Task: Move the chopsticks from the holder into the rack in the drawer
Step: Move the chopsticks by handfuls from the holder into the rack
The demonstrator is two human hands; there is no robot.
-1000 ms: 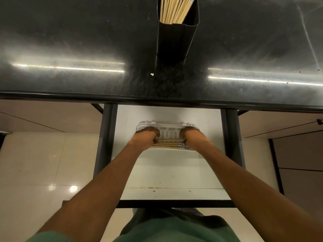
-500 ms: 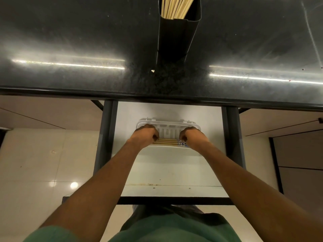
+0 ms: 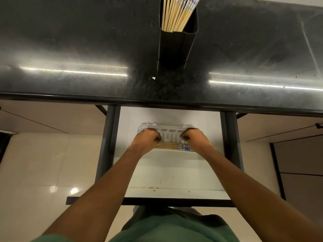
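Since half a second ago, both hands have drawn back slightly from the far rim of the rack, and the view has tipped up so more of the holder shows. The left hand point(image 3: 146, 141) and right hand point(image 3: 196, 140) sit knuckles-up in the open drawer point(image 3: 174, 172), fingers curled, one over each end of a small bundle of chopsticks point(image 3: 172, 145). The bundle lies crosswise on the near side of the white plastic rack point(image 3: 166, 128). Whether the fingers actually pinch the stick ends or only press on them is hidden beneath the hands, so I cannot tell. Having a hand at each end probably keeps the sticks level and squared up as they settle into the rack. The patterned blue tips lie toward the right hand. Many more chopsticks point(image 3: 174, 16) stand in the black holder point(image 3: 176, 48) on the dark table point(image 3: 70, 41) above the drawer, well apart from both hands, so much of the task remains.
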